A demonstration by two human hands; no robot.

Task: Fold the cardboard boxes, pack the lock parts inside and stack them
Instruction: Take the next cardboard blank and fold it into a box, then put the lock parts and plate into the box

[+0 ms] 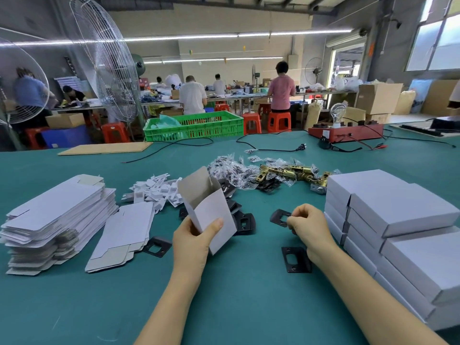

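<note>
Holding a white box (207, 210) with its top flap open, the left hand (193, 239) grips it above the green surface (236, 295). At 3 o'clock from it, the right hand (308, 230) pinches a black plate (280, 216). Closed boxes (398, 220) sit stacked at 3 o'clock, flat boxes (57, 217) at 9 o'clock.

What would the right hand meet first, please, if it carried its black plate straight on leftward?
Probably the open white box held by the left hand; the right hand pinches the black strike plate pointing that way, though depth is unclear.
</note>
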